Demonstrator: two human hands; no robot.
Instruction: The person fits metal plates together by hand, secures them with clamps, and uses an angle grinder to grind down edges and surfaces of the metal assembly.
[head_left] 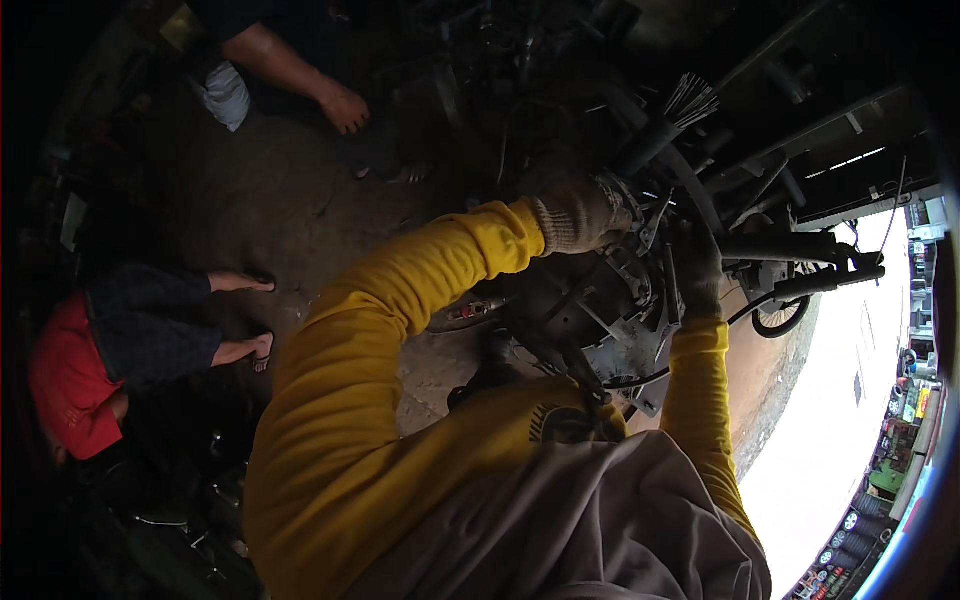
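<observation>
My left hand (pixel 587 214), in a pale knit work glove, reaches across to a dark metal mechanism (pixel 628 275) in front of me. Its fingers are curled at the upper edge of the metalwork; what they hold is hidden in shadow. My right hand (pixel 698 268), in a darker glove, is on the mechanism's right side, beside an upright metal bar (pixel 670 285). Its fingers are too dark to make out. A black cable (pixel 640 382) curves below the hands, and a thick dark bar (pixel 775 247) extends to the right.
A bundle of thin rods (pixel 692 102) stands beyond my hands. To the left a person in a red shirt (pixel 68 375) has both legs stretched out; another person's arm (pixel 290 72) shows at upper left. A wheel (pixel 782 317) stands near the bright opening at right.
</observation>
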